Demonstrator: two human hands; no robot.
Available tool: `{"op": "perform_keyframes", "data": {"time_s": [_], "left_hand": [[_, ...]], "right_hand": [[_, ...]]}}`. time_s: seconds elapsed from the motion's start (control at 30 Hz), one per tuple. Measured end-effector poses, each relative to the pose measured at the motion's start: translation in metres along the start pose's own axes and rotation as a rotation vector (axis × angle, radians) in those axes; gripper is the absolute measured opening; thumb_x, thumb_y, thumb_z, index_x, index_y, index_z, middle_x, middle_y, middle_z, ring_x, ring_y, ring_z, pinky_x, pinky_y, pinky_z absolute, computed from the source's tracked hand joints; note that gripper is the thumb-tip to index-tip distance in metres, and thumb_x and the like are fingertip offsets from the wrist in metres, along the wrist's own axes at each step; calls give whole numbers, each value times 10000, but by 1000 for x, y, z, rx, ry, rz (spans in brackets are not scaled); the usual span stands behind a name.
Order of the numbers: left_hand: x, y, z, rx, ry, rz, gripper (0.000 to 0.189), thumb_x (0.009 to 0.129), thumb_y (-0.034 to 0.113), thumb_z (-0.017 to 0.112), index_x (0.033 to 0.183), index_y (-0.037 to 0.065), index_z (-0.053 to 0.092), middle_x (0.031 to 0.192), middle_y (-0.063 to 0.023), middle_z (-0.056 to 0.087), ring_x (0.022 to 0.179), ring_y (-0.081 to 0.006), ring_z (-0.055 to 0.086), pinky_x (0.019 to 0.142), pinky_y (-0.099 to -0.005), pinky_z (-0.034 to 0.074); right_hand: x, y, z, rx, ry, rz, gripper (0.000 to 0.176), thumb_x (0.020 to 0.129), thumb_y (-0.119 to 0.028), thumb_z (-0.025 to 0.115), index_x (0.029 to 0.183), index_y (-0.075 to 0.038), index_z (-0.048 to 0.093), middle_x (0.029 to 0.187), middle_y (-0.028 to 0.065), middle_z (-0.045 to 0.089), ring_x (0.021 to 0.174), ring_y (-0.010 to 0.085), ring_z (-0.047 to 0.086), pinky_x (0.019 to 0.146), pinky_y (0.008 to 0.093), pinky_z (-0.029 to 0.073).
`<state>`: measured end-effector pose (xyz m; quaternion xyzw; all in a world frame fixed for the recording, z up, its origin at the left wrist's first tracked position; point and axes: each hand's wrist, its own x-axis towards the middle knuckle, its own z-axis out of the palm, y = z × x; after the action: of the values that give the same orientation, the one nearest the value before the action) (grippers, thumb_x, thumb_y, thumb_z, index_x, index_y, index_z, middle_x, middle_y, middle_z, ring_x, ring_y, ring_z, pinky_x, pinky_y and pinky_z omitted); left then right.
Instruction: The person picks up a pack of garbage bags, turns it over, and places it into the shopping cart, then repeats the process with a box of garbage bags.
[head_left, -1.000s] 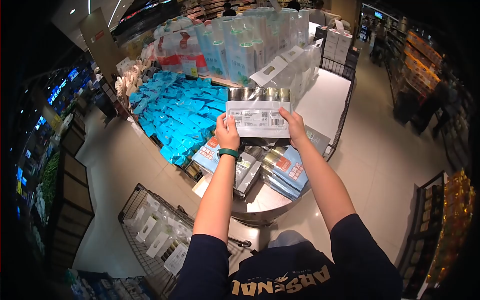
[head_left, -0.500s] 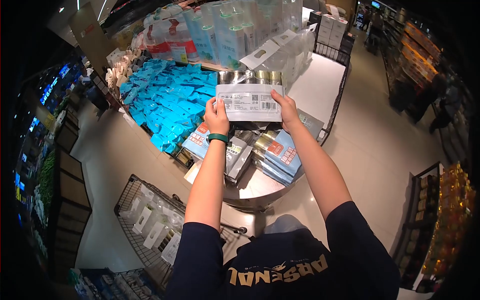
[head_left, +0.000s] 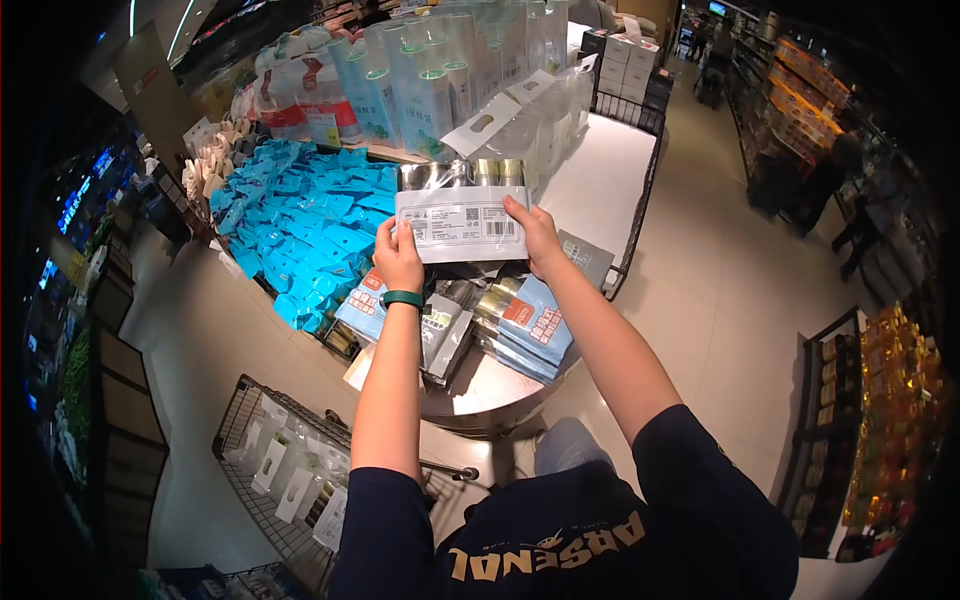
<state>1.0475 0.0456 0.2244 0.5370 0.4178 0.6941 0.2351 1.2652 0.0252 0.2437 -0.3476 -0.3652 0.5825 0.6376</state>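
A pack of garbage bag rolls (head_left: 465, 215) is held level over the display table, its printed white band with a barcode facing me and the shiny roll ends along its far side. My left hand (head_left: 399, 258) grips the left end, with the thumb on the front. My right hand (head_left: 536, 238) grips the right end in the same way. Just below the pack lie similar flat packs: a blue one with a red label (head_left: 540, 318), a grey-and-black one (head_left: 445, 330) and another blue one (head_left: 362, 305) at the left.
Bright blue packets (head_left: 300, 225) are heaped left of my hands. Tall clear packs of rolls (head_left: 430, 90) stand behind. A white surface (head_left: 605, 170) lies at the right within a wire rim. A wire cart (head_left: 240, 420) holding clear packs with white handles (head_left: 295, 495) stands at lower left.
The whole scene, with the held pack and both hands, has shifted left and slightly down in view. Both hands keep the same hold on the pack.
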Motion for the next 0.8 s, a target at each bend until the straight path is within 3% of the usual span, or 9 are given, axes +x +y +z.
{"op": "perform_keyframes", "data": {"time_s": [0.33, 0.57, 0.7, 0.73, 0.8], "left_hand": [[-3, -6, -3, 78, 58, 40, 265, 967, 215, 577, 1072, -27, 607, 800, -31, 658, 684, -47, 547, 596, -220, 433], [-2, -11, -5, 82, 63, 63, 273, 967, 208, 580, 1085, -38, 600, 805, -28, 654, 689, -35, 541, 575, -207, 415], [-1, -5, -4, 169, 104, 132, 281, 959, 203, 587, 1102, -39, 590, 834, -97, 699, 735, -80, 596, 632, -244, 468], [-3, 10, -2, 167, 142, 162, 326, 921, 272, 612, 1076, -14, 607, 807, -181, 704, 718, -233, 693, 644, -332, 512], [-7, 38, -2, 262, 130, 175, 335, 915, 296, 611, 1086, 9, 589, 842, -195, 708, 751, -302, 707, 657, -369, 530]], "right_hand": [[0, 6, -1, -60, 2, -34, 384, 884, -330, 692, 1070, 0, 634, 983, 81, 675, 866, 139, 636, 781, 271, 497], [2, 12, -2, -123, 53, -129, 387, 874, -333, 705, 1041, 11, 648, 984, 76, 674, 889, 131, 599, 834, 280, 456], [2, 13, -1, -163, 49, -255, 347, 910, -272, 671, 1079, 28, 630, 998, 72, 668, 884, 124, 620, 801, 258, 485], [2, 14, 0, -179, 59, -292, 348, 912, -271, 669, 1078, 32, 629, 999, 73, 667, 885, 124, 619, 799, 259, 485], [-3, 10, 4, -182, 78, -304, 332, 912, -264, 669, 1060, 32, 637, 991, 66, 670, 874, 117, 611, 796, 256, 481]]}}
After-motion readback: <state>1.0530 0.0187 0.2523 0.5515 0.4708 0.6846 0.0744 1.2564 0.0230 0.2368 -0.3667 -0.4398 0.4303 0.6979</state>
